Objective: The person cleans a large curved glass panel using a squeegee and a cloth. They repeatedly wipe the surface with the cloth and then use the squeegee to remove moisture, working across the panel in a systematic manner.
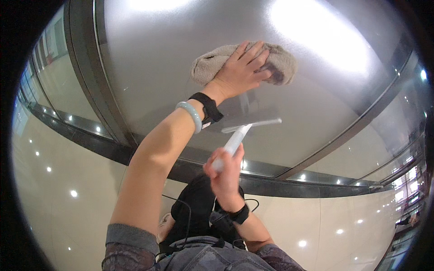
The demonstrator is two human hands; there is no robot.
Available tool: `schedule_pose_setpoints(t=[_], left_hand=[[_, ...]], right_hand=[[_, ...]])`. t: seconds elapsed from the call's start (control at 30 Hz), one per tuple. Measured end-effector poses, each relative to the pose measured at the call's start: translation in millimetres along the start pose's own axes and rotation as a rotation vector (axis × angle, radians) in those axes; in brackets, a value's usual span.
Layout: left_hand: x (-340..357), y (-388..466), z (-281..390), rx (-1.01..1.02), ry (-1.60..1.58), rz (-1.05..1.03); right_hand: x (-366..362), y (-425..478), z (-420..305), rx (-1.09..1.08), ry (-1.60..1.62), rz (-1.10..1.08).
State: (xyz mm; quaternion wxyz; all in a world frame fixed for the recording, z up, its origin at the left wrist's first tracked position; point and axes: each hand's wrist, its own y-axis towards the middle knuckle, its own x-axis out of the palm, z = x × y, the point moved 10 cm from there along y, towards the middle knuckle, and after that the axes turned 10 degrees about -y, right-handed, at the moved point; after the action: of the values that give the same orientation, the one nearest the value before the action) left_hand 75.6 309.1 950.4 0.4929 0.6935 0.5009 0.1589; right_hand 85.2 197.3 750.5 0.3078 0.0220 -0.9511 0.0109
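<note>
A bunched beige cloth (210,69) with dark patches lies against a smooth, shiny upright panel (162,67). Spread over its middle is my left hand (242,69), fingers curled into the fabric. Lower down, my right hand (225,169) grips the white handle of a squeegee (234,142). The squeegee's thin blade points up and away from me, below the cloth. I cannot tell whether the blade touches the panel. My right hand is somewhat blurred.
Dark metal frame posts (86,67) border the panel on the left, and another frame bar (342,135) runs along the right. A dark base strip (305,191) meets the glossy beige tiled floor (288,220). Black cables (189,216) hang near my legs.
</note>
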Motion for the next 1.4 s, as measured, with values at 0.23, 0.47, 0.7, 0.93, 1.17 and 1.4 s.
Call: schedule_pose_setpoints(t=[0.23, 0.47, 0.7, 0.93, 1.17, 1.4], left_hand=[[-23, -8, -18, 0.102, -0.035, -0.126], [-12, -40, -50, -0.21, -0.071, -0.228], [-25, -50, -87, -0.149, 0.082, -0.153], [-55, -56, -99, -0.218, -0.084, 0.088], [-39, -59, -94, -0.18, -0.03, -0.059], [-37, -67, -92, -0.115, -0.033, 0.024]], right_hand=[[-62, -67, 28, -0.071, -0.748, 0.047], [-202, -12, -40, -0.36, -1.16, 0.339], [-325, 27, -89, -0.33, -2.074, 0.36], [-238, 83, -38, -0.401, -2.001, 0.17], [-107, 103, 38, -0.476, -1.83, 0.141], [-309, 80, -6, -0.255, -1.879, 0.404]])
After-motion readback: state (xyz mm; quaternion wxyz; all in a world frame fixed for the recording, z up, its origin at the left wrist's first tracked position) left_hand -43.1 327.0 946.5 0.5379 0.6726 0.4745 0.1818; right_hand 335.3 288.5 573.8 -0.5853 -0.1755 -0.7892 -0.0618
